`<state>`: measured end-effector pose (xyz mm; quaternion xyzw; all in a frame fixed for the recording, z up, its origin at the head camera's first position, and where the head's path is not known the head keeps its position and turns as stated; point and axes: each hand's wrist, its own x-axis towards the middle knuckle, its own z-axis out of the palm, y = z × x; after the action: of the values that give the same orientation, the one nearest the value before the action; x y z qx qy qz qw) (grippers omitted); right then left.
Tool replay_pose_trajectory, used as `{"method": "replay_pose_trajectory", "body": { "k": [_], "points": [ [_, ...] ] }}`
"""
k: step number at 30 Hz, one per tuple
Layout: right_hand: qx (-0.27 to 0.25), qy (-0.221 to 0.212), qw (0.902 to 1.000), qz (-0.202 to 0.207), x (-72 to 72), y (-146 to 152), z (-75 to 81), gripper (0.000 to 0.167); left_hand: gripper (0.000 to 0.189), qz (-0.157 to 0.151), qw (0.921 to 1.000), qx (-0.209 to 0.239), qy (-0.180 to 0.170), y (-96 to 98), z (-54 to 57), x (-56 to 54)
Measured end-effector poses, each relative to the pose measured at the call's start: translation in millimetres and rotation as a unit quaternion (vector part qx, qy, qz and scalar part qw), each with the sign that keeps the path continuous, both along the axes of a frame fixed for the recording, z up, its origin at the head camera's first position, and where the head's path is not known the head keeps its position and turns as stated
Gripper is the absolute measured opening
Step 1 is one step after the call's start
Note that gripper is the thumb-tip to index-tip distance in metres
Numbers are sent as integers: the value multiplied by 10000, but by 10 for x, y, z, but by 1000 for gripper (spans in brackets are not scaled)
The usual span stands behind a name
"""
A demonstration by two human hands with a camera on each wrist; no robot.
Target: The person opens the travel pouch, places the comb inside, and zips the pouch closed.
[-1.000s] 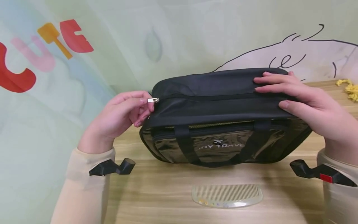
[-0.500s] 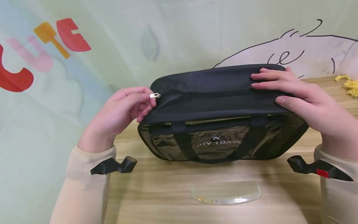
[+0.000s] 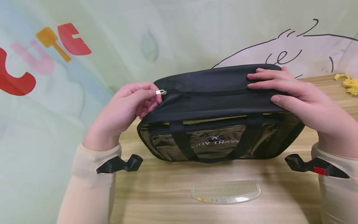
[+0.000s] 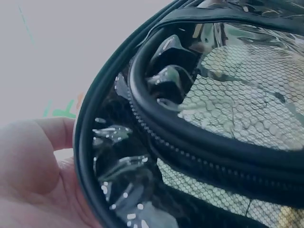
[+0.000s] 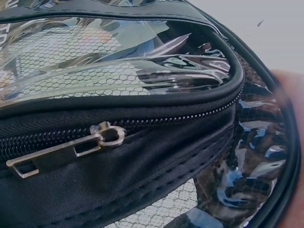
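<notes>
A black travel bag [image 3: 212, 107] stands in the middle of the head view, its top facing up. My left hand [image 3: 121, 109] pinches a small metal zipper pull [image 3: 160, 92] at the left end of the top zip. Over the right end of the bag's top rests my right hand [image 3: 305, 102], fingers spread. The front shows a clear pocket and a hanging black handle [image 3: 181, 141]. In the left wrist view, the left hand [image 4: 38, 175] is beside the bag's piped edge. Another metal zipper pull [image 5: 61, 147], on the front pocket, appears in the right wrist view.
A pale translucent comb [image 3: 226, 192] lies on the wooden table [image 3: 156, 193] in front of the bag. Yellow cord [image 3: 351, 84] lies at the far right. Behind the bag hangs a printed cloth backdrop [image 3: 190, 40].
My left hand has drawn the zipper pull a short way to the right along the bag's top. The right hand stays on the bag's right end.
</notes>
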<state>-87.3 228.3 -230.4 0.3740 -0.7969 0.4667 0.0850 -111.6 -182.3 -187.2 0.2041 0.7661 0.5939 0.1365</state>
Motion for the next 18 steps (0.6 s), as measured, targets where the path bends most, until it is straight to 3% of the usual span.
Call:
{"method": "replay_pose_trajectory", "body": {
  "k": [8, 18],
  "points": [
    [196, -5, 9998, -60, -4, 7, 1, 47, 32, 219, 9997, -123, 29, 104, 33, 2],
    [113, 36, 9999, -58, -35, 50, -24, 46, 31, 460, 9945, -907, 251, 261, 151, 18]
  ]
}}
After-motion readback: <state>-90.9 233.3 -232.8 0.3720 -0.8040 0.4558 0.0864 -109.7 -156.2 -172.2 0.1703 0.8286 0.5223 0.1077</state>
